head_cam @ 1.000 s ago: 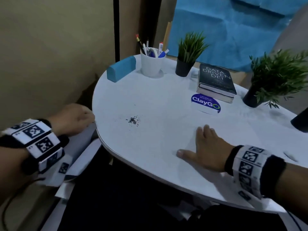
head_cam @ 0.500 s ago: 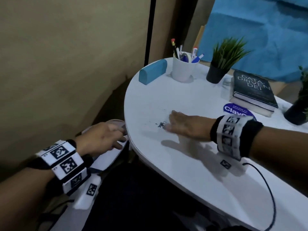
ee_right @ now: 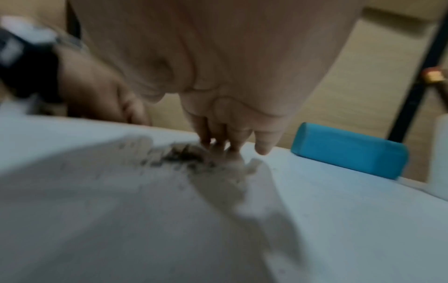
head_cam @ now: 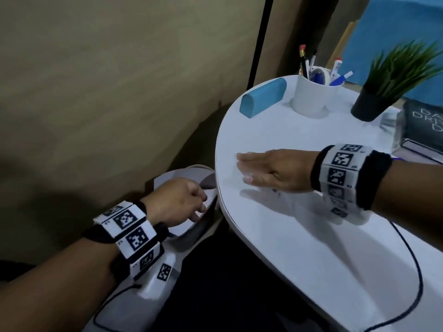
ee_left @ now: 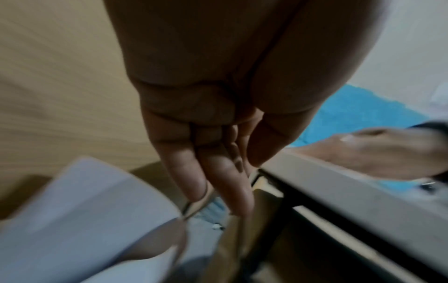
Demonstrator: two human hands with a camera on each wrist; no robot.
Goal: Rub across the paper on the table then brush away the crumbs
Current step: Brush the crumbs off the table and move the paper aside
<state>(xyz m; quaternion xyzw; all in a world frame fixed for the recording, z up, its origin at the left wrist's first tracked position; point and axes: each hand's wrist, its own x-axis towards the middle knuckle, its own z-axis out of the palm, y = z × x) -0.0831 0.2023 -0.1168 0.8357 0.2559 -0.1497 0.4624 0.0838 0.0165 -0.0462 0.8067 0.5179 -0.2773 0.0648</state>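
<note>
My right hand [head_cam: 243,168] lies flat on the white table top [head_cam: 299,248], fingers straight and pointing at the left edge. Dark crumbs [head_cam: 275,192] show under its palm; in the right wrist view the crumbs [ee_right: 179,153] are piled against the fingertips [ee_right: 218,141]. My left hand [head_cam: 199,204] is below the table's edge, its fingers [ee_left: 218,191] nearly straight and resting on the rim of a white bin [head_cam: 182,228]. A blue eraser block [head_cam: 263,97] lies at the table's far left. I cannot tell a separate paper sheet from the table top.
A white cup of pens [head_cam: 311,94], a potted plant [head_cam: 374,104] and a dark book [head_cam: 422,125] stand at the back of the table. A black cable [head_cam: 407,283] trails from my right wrist across the near side. A beige wall is on the left.
My right hand has swept left across the table to its left edge, pushing the crumbs along. My left hand has stayed at the white bin below the edge.
</note>
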